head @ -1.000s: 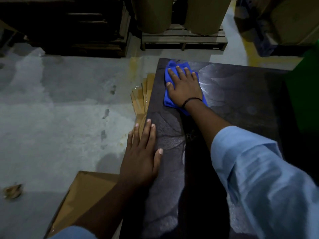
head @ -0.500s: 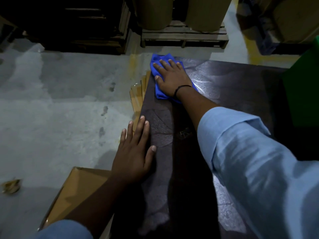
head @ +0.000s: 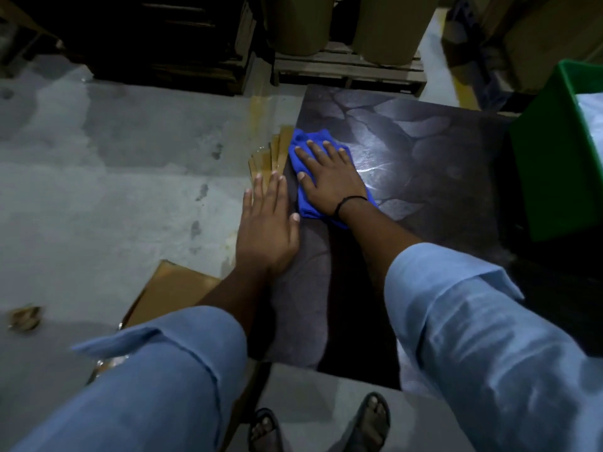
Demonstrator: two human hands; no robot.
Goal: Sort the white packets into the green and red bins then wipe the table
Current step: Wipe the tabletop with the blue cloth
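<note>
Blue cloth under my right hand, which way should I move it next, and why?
Probably sweep it to the right, toward the green bin. The right hand presses the blue cloth flat at the left edge of the table, close beside the left hand, which rests flat there. The dark top between cloth and bin seems to be the stretch left to wipe.

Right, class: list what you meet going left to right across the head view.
brown scrap on the floor → flat cardboard → left hand → right hand → green bin
</note>
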